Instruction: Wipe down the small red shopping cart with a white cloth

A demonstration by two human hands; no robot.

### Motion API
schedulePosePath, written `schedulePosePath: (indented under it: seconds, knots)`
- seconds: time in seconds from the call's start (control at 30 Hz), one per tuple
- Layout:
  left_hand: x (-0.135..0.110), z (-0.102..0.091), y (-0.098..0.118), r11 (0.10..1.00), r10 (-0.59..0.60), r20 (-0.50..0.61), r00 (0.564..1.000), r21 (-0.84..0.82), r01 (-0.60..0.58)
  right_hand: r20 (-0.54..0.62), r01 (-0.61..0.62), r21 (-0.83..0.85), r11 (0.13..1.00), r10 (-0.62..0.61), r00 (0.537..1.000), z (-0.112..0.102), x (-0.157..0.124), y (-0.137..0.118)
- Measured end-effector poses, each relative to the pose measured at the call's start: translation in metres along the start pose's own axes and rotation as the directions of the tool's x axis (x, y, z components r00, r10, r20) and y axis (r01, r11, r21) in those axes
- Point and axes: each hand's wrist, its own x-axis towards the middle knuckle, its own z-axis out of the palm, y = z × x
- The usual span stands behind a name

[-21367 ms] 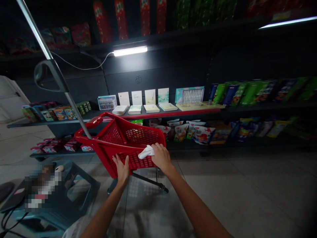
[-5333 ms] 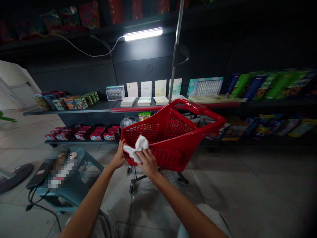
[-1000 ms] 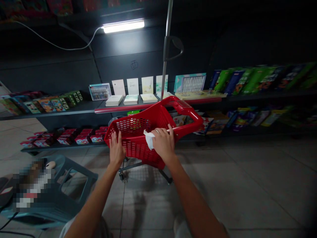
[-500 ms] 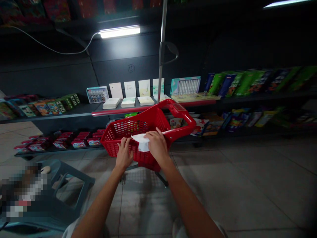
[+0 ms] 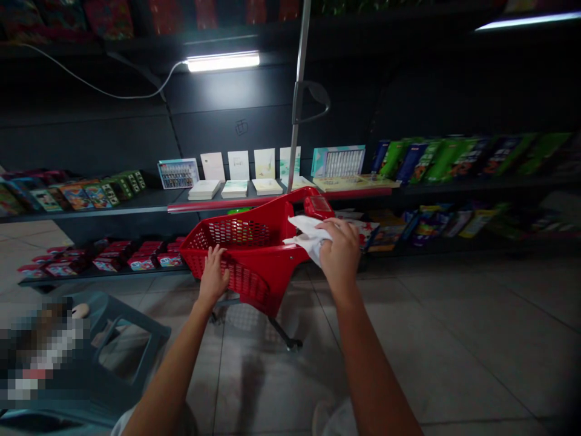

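A red plastic shopping cart with perforated basket walls stands in front of me, its handle end to the right. My left hand rests on the near side wall of the basket, fingers stretched over the rim. In my right hand is a crumpled white cloth or tissue, pinched between thumb and fingers. It lies against the cart near the handle and hides part of it.
Behind the cart runs a dark shelf with white booklets, boxed sets and green snack bags. Red boxes line the lower shelf. A blue-grey plastic stool stands at lower left. A metal pole rises behind the cart.
My right hand has moved right with the white cloth, from the near rim to the handle end. My left hand has shifted slightly left, its fingers straighter.
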Motion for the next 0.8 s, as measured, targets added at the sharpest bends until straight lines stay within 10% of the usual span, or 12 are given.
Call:
schedulePosePath:
  seconds: [0.17, 0.37, 0.53, 0.8]
  knots:
    - [-0.008, 0.004, 0.009, 0.994, -0.107, -0.044, 0.993, 0.029, 0.109, 0.192, 0.057, -0.025, 0.998, -0.051, 0.98, 0.007, -0.006, -0.026]
    - [-0.02, -0.001, 0.072, 0.99, 0.14, -0.015, 0.99, -0.009, -0.14, 0.304, 0.147, -0.096, 0.984, -0.112, 0.946, -0.003, -0.008, -0.061]
    - [-0.026, -0.009, 0.111, 0.989, 0.121, -0.077, 0.99, -0.08, -0.127, 0.428, 0.231, -0.078, 0.97, -0.177, 0.886, -0.008, -0.01, -0.075]
    - [-0.032, -0.003, 0.099, 0.997, 0.004, -0.231, 0.973, -0.077, -0.022, 0.5, 0.201, 0.156, 0.967, -0.253, 0.828, -0.006, -0.012, -0.09]
